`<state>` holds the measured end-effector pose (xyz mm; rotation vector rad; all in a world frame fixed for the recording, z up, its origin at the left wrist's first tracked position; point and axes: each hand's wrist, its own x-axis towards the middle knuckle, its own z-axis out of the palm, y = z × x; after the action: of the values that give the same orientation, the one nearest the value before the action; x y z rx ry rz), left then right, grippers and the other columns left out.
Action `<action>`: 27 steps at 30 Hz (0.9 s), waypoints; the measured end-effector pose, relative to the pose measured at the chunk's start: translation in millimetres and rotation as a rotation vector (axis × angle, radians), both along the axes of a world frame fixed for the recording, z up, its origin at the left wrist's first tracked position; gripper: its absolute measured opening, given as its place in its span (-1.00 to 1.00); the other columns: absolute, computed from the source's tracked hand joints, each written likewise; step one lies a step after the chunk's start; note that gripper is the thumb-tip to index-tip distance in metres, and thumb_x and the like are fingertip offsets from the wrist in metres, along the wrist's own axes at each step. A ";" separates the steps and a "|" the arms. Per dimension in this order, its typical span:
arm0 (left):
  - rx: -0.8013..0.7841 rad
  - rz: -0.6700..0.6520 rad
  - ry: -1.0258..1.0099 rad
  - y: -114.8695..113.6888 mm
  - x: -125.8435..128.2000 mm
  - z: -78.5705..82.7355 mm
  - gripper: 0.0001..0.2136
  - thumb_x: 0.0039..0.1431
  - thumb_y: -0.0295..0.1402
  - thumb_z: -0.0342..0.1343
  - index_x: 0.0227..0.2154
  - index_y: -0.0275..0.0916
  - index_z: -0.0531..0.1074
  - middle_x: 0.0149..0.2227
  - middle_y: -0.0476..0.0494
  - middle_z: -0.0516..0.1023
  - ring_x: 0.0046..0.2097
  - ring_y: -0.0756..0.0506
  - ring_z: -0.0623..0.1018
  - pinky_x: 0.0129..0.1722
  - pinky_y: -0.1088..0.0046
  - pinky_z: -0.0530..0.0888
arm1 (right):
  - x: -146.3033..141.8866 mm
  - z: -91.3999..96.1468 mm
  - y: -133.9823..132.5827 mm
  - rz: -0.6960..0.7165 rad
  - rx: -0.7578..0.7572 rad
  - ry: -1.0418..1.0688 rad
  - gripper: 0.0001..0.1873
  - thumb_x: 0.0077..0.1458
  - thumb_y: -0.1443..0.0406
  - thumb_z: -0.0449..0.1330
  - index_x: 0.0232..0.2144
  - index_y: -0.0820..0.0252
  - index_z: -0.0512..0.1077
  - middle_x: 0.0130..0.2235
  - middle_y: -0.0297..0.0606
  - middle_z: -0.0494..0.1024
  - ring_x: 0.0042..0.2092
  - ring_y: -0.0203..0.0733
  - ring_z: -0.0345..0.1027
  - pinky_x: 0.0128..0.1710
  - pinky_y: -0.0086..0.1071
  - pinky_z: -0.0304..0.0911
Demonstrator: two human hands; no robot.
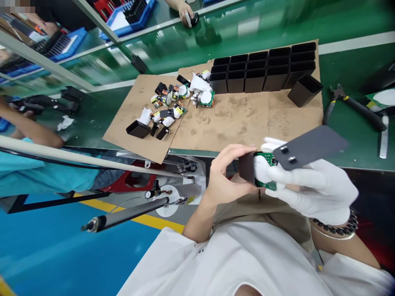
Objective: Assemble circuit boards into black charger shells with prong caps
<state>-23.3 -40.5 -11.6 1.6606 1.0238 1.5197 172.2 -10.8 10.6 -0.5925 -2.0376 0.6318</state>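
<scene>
My bare left hand [222,174] is wrapped round a black plastic case [247,168] in front of my body, below the bench edge. A green circuit board [270,159] with a white patch on it sits partly inside the case's open right end. My white-gloved right hand [317,191] grips the exposed end of the board with thumb and fingers. Above those gloved fingers extends a flat black plate [313,147] with two small metal prongs; whether it is joined to the board is hidden.
Several open black cases [256,77] stand in rows on a cardboard sheet [237,119]; one case [305,91] stands apart. Loose circuit assemblies [173,96] lie left. Cutting pliers [359,107] rest at right. A co-worker's arm [33,121] is at left, another person's hand [184,13] beyond.
</scene>
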 end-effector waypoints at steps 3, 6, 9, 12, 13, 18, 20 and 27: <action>-0.119 0.008 -0.034 2.0 2.1 -9.9 -0.38 -0.21 -0.11 0.52 -0.05 -0.19 0.51 -0.06 -0.20 0.59 -0.02 -0.19 0.59 0.00 0.30 0.53 | 0.5 -0.2 3.0 0.048 -0.103 -0.082 -0.67 0.13 0.29 0.36 -0.02 -0.01 0.59 0.22 -0.14 0.49 0.18 0.05 0.45 0.04 -0.23 0.49; -0.226 -0.014 -0.105 2.7 3.5 -17.3 -0.34 -0.28 -0.11 0.55 -0.08 -0.22 0.49 -0.04 -0.23 0.58 0.02 -0.23 0.59 0.03 0.27 0.53 | 15.7 3.8 6.2 0.137 -0.263 -0.144 -0.54 0.09 0.19 0.40 0.07 -0.08 0.55 0.27 -0.22 0.43 0.22 0.07 0.41 0.10 -0.22 0.46; -0.224 -0.044 -0.128 2.1 1.5 -18.4 -0.32 -0.32 -0.15 0.57 -0.07 -0.21 0.50 -0.05 -0.22 0.58 0.03 -0.24 0.58 0.06 0.25 0.51 | 32.9 11.9 9.6 -0.018 -0.421 0.039 -0.67 0.14 0.22 0.36 -0.03 -0.21 0.59 0.18 -0.39 0.53 0.21 0.03 0.43 0.18 -0.15 0.42; -0.317 -0.162 -0.187 2.4 -2.0 -17.6 -0.34 -0.32 -0.16 0.56 -0.07 -0.21 0.51 -0.04 -0.26 0.59 0.03 -0.28 0.60 0.07 0.18 0.52 | 31.0 18.4 16.7 -0.138 -0.583 0.198 -0.67 0.13 0.30 0.36 -0.04 -0.13 0.60 0.11 -0.36 0.59 0.15 -0.01 0.49 0.19 -0.11 0.42; -0.373 -0.226 -0.225 3.1 -2.8 -18.1 -0.32 -0.34 -0.13 0.57 -0.08 -0.21 0.51 -0.05 -0.28 0.61 0.02 -0.30 0.61 0.07 0.15 0.53 | 25.5 19.5 20.0 -0.096 -0.653 0.182 -0.62 0.10 0.29 0.38 0.00 -0.09 0.58 0.11 -0.33 0.60 0.12 -0.02 0.50 0.16 -0.12 0.44; -0.590 -0.435 -0.409 7.0 -2.7 -26.0 -0.24 -0.55 -0.08 0.59 -0.14 -0.20 0.53 -0.11 -0.26 0.65 0.03 -0.38 0.62 0.10 0.02 0.52 | -7.8 22.5 36.1 0.108 -0.890 0.033 -0.64 -0.09 0.03 0.46 -0.33 0.14 0.63 -0.18 -0.23 0.68 -0.19 -0.06 0.58 -0.17 -0.27 0.52; -0.636 -0.476 -0.478 6.4 -1.3 -29.0 -0.26 -0.55 -0.09 0.59 -0.17 -0.18 0.53 -0.13 -0.23 0.66 0.05 -0.41 0.62 0.12 -0.02 0.50 | -11.8 23.9 41.3 0.093 -0.911 -0.025 -0.59 -0.13 -0.04 0.46 -0.52 0.18 0.57 -0.38 -0.25 0.63 -0.32 -0.12 0.54 -0.31 -0.33 0.46; -0.894 -0.661 -0.677 -2.9 9.1 -36.7 -0.23 -0.72 -0.02 0.56 -0.26 -0.16 0.53 -0.21 -0.24 0.67 0.10 -0.56 0.57 0.13 -0.11 0.46 | -0.8 19.8 52.7 0.236 -0.950 -0.116 -0.62 -0.08 -0.02 0.44 -0.49 0.18 0.60 -0.39 -0.26 0.61 -0.33 -0.16 0.48 -0.29 -0.35 0.39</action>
<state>-14.2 -43.4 -48.3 0.6491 0.5396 0.8455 171.5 41.9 30.4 -0.9340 -1.8374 1.7722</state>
